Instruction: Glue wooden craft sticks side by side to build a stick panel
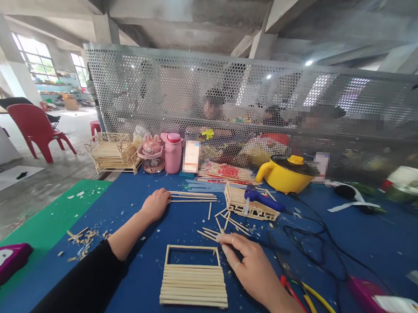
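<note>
The left hand [155,204] lies knuckles-up on the blue table [366,239], fingers curled over the near end of a bundle of long sticks [193,197]. Whether it grips them or only rests on them cannot be told, as the fingertips are hidden under the hand. The right hand [251,267] is stretched out flat, fingers together and pointing left. Their tips reach the far right corner of the stick panel [194,282] and the nearest of the loose sticks [226,223]. The thumb is out of sight, so a pinch cannot be confirmed. The two hands are well apart, with a black sleeve covering the left arm, which is cut off by the lower edge.

The stick panel lies flat between the forearms, just in front of the person. Its slats run left to right, packed side by side, and an open rectangular frame forms its far end. The long sticks also run left to right, pointing away from the left hand.

Beyond the loose sticks stands a small stick frame [241,206] with a blue glue gun [263,200] lying across it. Cutters [303,297] with red and yellow handles lie beside the right wrist, partly hidden by it. Farther back are a yellow pot [284,175] and a pink bottle [172,153]. People behind the mesh screen [234,83] are hard to make out.
</note>
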Available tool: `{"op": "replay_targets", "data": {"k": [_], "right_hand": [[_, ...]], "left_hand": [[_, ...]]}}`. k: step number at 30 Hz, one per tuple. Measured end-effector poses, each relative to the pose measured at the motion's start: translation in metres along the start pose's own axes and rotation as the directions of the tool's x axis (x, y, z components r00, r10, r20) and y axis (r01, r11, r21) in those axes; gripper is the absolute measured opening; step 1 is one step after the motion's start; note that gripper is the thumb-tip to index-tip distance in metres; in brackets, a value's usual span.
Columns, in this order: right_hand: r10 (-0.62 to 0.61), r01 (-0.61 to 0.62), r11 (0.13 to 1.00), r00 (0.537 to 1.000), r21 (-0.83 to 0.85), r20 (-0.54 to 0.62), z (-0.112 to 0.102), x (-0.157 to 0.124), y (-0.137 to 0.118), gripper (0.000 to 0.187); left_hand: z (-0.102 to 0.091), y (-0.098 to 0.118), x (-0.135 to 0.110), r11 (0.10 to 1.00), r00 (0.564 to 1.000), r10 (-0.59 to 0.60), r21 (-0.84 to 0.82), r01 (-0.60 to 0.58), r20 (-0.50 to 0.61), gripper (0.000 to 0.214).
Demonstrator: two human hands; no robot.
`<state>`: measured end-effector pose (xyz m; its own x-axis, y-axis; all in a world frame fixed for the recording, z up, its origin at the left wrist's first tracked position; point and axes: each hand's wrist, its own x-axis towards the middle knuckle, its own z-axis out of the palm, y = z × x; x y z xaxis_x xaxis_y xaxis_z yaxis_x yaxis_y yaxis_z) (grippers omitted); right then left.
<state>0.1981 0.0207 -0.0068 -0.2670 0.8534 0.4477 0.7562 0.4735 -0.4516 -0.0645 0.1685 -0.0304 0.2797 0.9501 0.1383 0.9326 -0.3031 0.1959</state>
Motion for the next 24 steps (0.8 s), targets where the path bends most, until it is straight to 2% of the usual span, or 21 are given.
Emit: {"op": "replay_targets", "data": {"k": [4, 8, 9, 11, 14, 18, 24], "right_hand": [[-0.021, 0.009, 0.997, 0.985, -0.073, -0.172, 0.000, -0.001, 0.006, 0.028], [-0.087, 0.027, 0.981, 0.948, -0.194, -0.307, -0.007, -0.002, 0.002, 0.044], [-0.122, 0.056, 0.973, 0.949, -0.223, -0.292, -0.010, -0.002, 0.000, 0.043], [-0.188, 0.146, 0.964, 0.965, -0.221, -0.183, -0.016, -0.004, -0.006, 0.036], [-0.221, 0.222, 0.971, 0.975, -0.088, 0.017, -0.023, -0.007, -0.011, 0.025], [-0.165, 0.167, 0.986, 0.981, -0.012, 0.105, -0.024, -0.009, -0.007, 0.016], [-0.074, 0.067, 0.997, 0.982, 0.050, 0.172, -0.017, -0.009, 0.010, 0.016]], "left_hand": [[-0.008, 0.005, -0.018, 1.000, 0.996, 0.024, -0.016, -0.025, -0.089, 0.032], [-0.022, 0.018, -0.064, 0.991, 0.982, 0.092, -0.078, -0.106, -0.165, 0.019], [-0.025, 0.023, -0.078, 0.986, 0.978, 0.114, -0.099, -0.133, -0.176, 0.016], [-0.030, 0.033, -0.104, 0.973, 0.969, 0.149, -0.145, -0.179, -0.198, 0.021], [-0.032, 0.045, -0.129, 0.954, 0.960, 0.149, -0.221, -0.203, -0.237, 0.026], [-0.030, 0.044, -0.139, 0.919, 0.959, 0.153, -0.321, -0.228, -0.240, 0.025], [-0.020, 0.020, -0.152, 0.895, 0.975, 0.078, -0.417, -0.159, -0.206, 0.025]]}}
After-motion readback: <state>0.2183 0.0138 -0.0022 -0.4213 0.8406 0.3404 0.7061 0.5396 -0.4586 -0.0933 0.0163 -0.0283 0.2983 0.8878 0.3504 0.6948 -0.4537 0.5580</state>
